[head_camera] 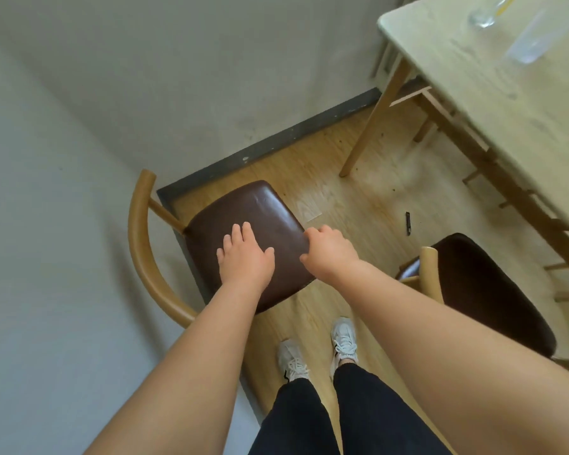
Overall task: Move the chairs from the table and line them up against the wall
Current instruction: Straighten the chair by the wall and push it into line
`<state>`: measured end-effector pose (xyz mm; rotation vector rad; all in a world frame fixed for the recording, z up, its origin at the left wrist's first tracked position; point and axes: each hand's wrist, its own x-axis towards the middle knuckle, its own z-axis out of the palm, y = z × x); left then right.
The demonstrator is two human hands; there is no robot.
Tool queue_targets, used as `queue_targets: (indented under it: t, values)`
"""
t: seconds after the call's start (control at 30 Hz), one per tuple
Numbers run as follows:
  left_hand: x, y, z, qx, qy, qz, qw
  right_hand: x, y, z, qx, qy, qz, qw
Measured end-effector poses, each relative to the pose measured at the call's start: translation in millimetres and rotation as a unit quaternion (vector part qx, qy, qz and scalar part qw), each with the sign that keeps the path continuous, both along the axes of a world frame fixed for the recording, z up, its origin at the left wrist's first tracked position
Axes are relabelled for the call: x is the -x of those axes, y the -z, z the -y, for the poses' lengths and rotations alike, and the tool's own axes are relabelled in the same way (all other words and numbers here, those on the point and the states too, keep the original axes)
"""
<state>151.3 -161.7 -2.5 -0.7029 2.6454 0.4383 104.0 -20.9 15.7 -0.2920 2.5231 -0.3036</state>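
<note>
A wooden chair (260, 208) with a dark brown padded seat stands in the room's corner, its curved backrest (138, 251) against the left wall (46, 224). My left hand (243, 257) lies flat on the seat with fingers spread. My right hand (329, 251) is curled over the seat's right front edge, gripping it. A second chair (480, 290) of the same kind stands to the right, beside the light wooden table (506, 103), partly hidden behind my right forearm.
The far wall's dark baseboard (276, 142) runs behind the corner chair. A table leg (372, 123) slants down to the wooden floor. A small black object (408, 223) lies on the floor. A glass (483, 14) and a clear bottle (529, 44) are on the table. My feet (319, 349) are below.
</note>
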Motion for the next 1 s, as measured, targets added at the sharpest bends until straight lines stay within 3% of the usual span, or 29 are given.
queue_targets:
  t: [0.37,0.77,1.0]
  values:
    - [6.8,-24.2,-151.1,-0.025,0.192,-0.026,0.981,-27.0,-23.9,-147.3,-0.008,0.139,-0.045,0.989]
    - [-62.6,-22.4,-333.3,-0.006,0.282,-0.029,0.959,-114.9,-21.7,-336.0,0.001,0.190,-0.056,0.980]
    - [-95.4,-26.6,-394.0,0.009,0.343,-0.018,0.939,-150.4,-11.1,-405.9,-0.023,0.249,-0.055,0.967]
